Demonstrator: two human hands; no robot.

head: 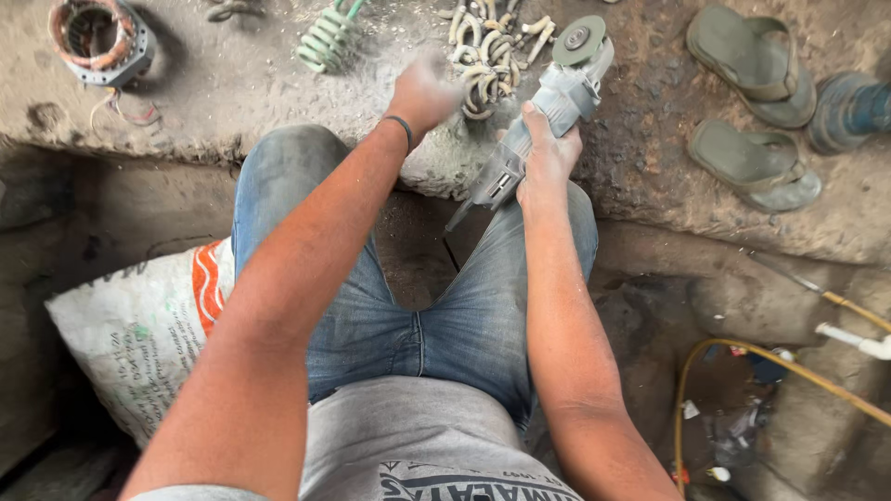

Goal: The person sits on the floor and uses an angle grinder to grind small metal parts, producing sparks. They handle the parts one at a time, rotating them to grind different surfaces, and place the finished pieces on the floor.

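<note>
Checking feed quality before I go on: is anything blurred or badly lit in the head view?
Head view: left hand is motion-blurred over the pile of metal pieces; right hand and angle grinder are sharp; light is soft and even, no glare.

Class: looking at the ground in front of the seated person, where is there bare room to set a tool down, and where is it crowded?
Bare ground lies between the motor stator and the green coil spring, and between the angle grinder and the sandals. It is crowded around the pile of metal links, where the left hand and right hand are.
</note>
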